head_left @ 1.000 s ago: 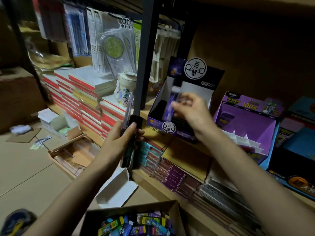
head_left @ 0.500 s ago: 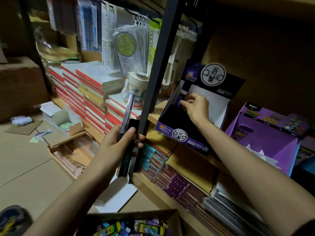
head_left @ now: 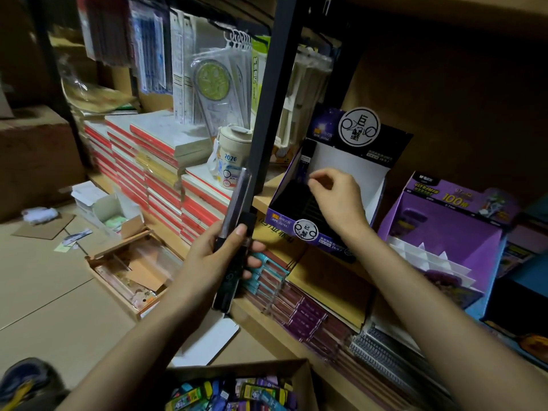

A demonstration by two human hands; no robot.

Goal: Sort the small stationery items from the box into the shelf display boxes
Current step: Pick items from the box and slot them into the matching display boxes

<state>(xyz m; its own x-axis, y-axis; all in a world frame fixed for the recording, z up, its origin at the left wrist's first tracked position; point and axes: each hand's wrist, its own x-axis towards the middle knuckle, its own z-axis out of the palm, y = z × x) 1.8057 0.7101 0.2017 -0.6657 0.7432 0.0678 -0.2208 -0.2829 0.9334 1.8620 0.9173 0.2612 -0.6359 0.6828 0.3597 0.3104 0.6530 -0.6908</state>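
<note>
While the left hand (head_left: 213, 256) is clamped around a bundle of slim dark packs (head_left: 235, 203), the bundle is held upright in front of the black shelf post (head_left: 275, 84). The thumb is laid across the front of the bundle, and the fingers are curled round its far side. The right hand (head_left: 335, 200) is extended into the dark display box (head_left: 278, 218), which is set on the shelf board (head_left: 264, 200) just right of the post. One slim dark pack (head_left: 307, 155) is stood on end in the back left corner of that box. The thumb and forefinger of the right hand are drawn together at the lower part of this pack; whether it is actually pinched cannot be told. A purple display box (head_left: 444, 232) is placed to the right of the dark one. At the lower edge of the view, a cardboard box (head_left: 299, 369) is filled with small colourful stationery items (head_left: 237, 393).
</note>
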